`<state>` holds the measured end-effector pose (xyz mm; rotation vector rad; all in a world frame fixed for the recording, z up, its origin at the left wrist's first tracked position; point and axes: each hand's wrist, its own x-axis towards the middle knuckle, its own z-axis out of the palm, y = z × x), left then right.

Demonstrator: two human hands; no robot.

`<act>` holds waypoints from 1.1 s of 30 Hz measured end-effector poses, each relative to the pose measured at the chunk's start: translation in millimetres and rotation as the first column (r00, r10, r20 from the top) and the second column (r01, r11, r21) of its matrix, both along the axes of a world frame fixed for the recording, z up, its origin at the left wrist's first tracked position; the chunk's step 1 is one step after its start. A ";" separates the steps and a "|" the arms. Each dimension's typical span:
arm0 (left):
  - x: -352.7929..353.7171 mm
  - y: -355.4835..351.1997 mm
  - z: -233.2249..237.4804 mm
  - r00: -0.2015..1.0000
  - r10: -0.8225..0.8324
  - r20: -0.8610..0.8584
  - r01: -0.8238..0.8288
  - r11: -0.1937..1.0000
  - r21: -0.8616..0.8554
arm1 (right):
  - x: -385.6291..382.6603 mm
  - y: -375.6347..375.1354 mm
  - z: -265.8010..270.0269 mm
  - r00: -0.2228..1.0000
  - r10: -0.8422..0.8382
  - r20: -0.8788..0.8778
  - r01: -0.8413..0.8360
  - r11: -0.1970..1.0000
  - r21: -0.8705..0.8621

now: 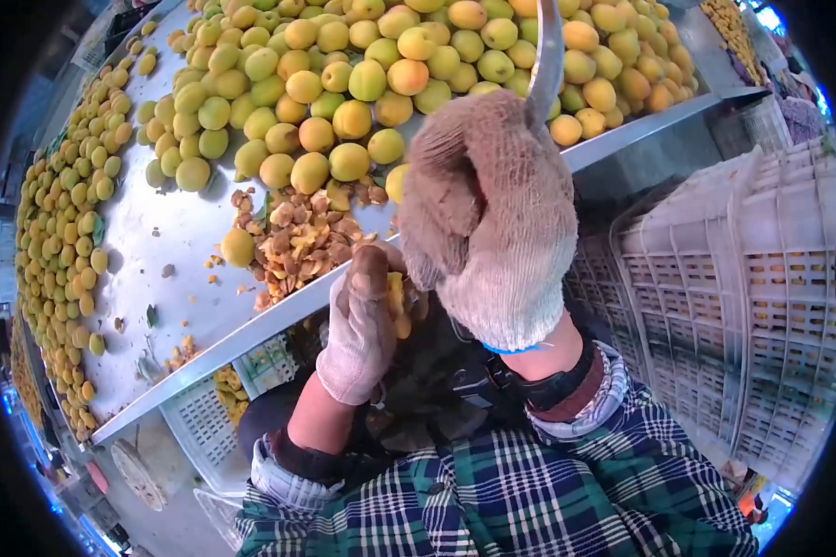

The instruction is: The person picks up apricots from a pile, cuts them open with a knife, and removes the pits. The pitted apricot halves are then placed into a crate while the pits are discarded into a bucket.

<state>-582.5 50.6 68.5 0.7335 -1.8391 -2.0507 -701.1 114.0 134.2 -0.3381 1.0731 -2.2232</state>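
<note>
My right hand (492, 213), in a knitted work glove stained brown, is closed around a knife (547, 60). Its metal blade points up and away from me, and the handle is hidden in the fist. Lower and to the left, at the table's front edge, my gloved left hand (362, 316) is closed on a yellow apricot (398, 306), only partly visible past the fingers. Just beyond that hand lies a heap of brown apricot pits (302, 237) with bits of flesh. Many whole apricots (367, 82), green-yellow to orange, are piled behind both hands.
The metal table (172, 251) has a raised front rim. Another band of apricots (56, 269) runs along its left side. Under the rim sits a white plastic crate (200, 432) with yellow pieces in it. Stacked white crates (715, 306) stand close on my right.
</note>
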 end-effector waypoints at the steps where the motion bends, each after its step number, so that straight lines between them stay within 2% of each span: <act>1: 0.1 1.6 -1.6 1.000 -0.017 -0.013 0.016 1.000 -0.007 | 0.5 2.3 -1.4 1.000 0.022 -0.016 -0.022 1.000 -0.015; 5: 0.9 7.5 -12.1 0.995 -0.075 -0.068 0.073 0.997 -0.038 | 0.0 6.6 -5.6 0.990 0.105 -0.093 -0.107 0.994 -0.017; 9: 2.4 15.6 -31.2 0.982 -0.050 -0.185 0.041 0.998 -0.056 | -1.2 8.1 -14.0 0.962 0.162 -0.219 -0.168 0.986 -0.013; 12: 15.5 12.1 -54.6 0.990 -0.125 -0.062 0.100 0.944 -0.314 | -2.5 9.5 -19.6 0.925 0.201 -0.322 -0.216 0.976 -0.011; 13: 11.6 7.4 -60.3 0.980 -0.194 -0.031 0.140 0.797 -0.588 | -2.6 9.4 -21.3 0.911 0.212 -0.353 -0.232 0.973 -0.013; 14: 8.4 5.0 -62.1 0.968 -0.249 0.020 0.163 0.570 -0.805 | -1.8 9.0 -22.2 0.897 0.226 -0.379 -0.251 0.968 -0.017; 15: 15.8 2.8 -55.5 0.966 -0.242 0.089 0.167 0.324 -0.931 | -1.5 7.8 -22.8 0.885 0.240 -0.398 -0.269 0.963 -0.019; 16: 13.1 2.6 -47.2 0.966 -0.232 0.113 0.164 0.217 -0.962 | -0.9 6.7 -23.5 0.874 0.252 -0.416 -0.286 0.958 -0.020; 19: 11.6 3.6 -49.6 0.951 -0.280 0.132 0.235 0.375 -0.897 | -0.8 0.7 -24.1 0.847 0.287 -0.448 -0.334 0.942 -0.029; 21: 12.2 3.5 -53.7 0.929 -0.335 0.159 0.328 0.540 -0.775 | 4.0 -3.1 -26.5 0.850 0.282 -0.445 -0.336 0.941 -0.045; 23: 13.5 0.9 -53.4 0.901 -0.386 0.196 0.417 0.655 -0.630 | 18.7 -6.6 -31.5 0.901 0.191 -0.390 -0.260 0.957 -0.132; 27: 14.9 -1.8 -48.0 0.850 -0.459 0.257 0.526 0.754 -0.393 | 8.4 -10.1 -29.5 0.828 0.371 -0.419 -0.452 0.885 -0.110; 30: 12.4 -2.0 -45.9 0.836 -0.473 0.278 0.540 0.796 -0.272 | 5.7 -4.1 -27.6 0.826 0.403 -0.393 -0.467 0.881 -0.078; 33: 7.2 -1.3 -41.4 0.856 -0.430 0.289 0.481 0.866 -0.137 | 4.4 -1.4 -28.4 0.852 0.403 -0.333 -0.446 0.893 -0.061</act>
